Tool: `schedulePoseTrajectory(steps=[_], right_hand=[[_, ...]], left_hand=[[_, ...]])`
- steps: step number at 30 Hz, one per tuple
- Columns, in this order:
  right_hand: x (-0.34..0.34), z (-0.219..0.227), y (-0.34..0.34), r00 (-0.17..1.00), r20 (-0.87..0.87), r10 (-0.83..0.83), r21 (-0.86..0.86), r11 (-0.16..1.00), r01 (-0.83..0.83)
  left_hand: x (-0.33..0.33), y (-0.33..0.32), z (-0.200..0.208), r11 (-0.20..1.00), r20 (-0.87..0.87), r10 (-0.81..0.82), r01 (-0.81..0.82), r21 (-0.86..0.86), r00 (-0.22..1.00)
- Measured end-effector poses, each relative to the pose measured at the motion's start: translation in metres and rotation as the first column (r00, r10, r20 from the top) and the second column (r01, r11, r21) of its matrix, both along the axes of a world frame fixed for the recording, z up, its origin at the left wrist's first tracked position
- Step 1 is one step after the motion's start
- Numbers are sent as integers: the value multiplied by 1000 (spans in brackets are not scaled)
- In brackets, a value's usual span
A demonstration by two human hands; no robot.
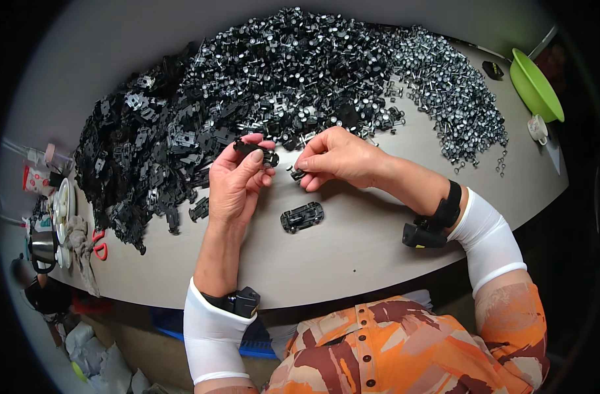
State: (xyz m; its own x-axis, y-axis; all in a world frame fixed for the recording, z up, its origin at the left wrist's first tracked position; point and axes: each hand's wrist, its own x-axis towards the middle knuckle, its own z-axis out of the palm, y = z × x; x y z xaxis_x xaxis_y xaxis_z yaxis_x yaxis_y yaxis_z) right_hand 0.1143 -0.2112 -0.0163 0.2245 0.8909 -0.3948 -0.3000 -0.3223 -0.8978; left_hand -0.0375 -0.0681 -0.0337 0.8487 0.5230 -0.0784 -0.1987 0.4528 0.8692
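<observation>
My left hand (233, 180) is closed on a black toy car chassis (255, 152), gripped between thumb and fingers above the table. Just to its right, my right hand (336, 157) pinches a small wheel axle (296, 173) with a dark wheel on it; the fingertips partly cover it. The two hands are close but apart. Below them on the table lies another black toy car chassis (301, 217), separate from the heap. Beyond the left hand spreads a pile of black chassis pieces (139, 148).
A large heap of wheel axles (293, 59) fills the table's far side, with silvery ones (454, 98) at the right. A green basin (535, 85) and white cup (537, 130) stand far right. Red-handled scissors (100, 246), a cloth (82, 253) and a kettle (44, 248) are at left.
</observation>
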Motion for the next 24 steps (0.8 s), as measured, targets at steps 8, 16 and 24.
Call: schedulePoseTrajectory(steps=[8,16,24], right_hand=[[-2,-17,-7,483,872,-85,215,951,-221],[-3,-5,-6,316,874,-370,448,866,-223],[-15,16,16,294,756,-584,650,724,-233]], left_hand=[[-1,3,1,999,18,19,-18,-43,1000],[2,-7,2,997,126,-71,73,-15,990],[5,-22,4,989,107,-116,106,99,987]])
